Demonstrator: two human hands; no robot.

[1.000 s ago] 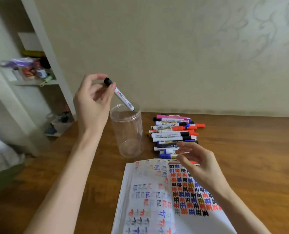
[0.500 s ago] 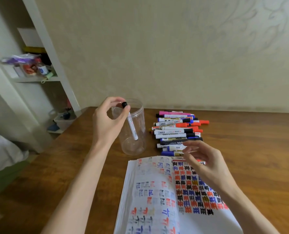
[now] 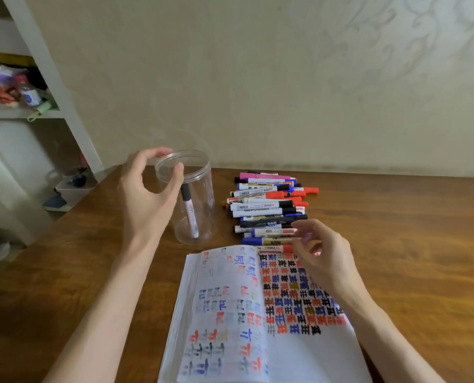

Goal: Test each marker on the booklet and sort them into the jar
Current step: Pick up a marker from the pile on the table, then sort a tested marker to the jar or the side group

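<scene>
Upright on the wooden table [image 3: 396, 244], a clear jar [image 3: 202, 225], with one black-capped marker [image 3: 190, 217] inside, leaning cap-up against the wall. Right at the rim, the left hand [image 3: 147, 194], fingers loosely curled around nothing (contact between thumb tip and plastic: impossible to tell). To the right of the jar, a pile of markers [image 3: 269, 208] lying crosswise, caps mostly pointing right, apparently yet to be tested. Over the pile's near end, the right hand [image 3: 321, 258], fingers relaxed and slightly spread, holding nothing discernible through the blur. In front, the open booklet [image 3: 258, 327], both pages crowded with test strokes in black, blue, red and gold. Probably early in the job, judging by one marker sorted against many waiting. Plenty to go wrong from here. Could knock the jar over with a careless pull-back of the left hand, the thing being light and nearly empty. Could set the round barrels rolling toward the table edge by plucking from the middle of the heap. Could smear fresh ink by dragging the right wrist across the page. Could also drop an untested marker into the jar by mistake.
</scene>
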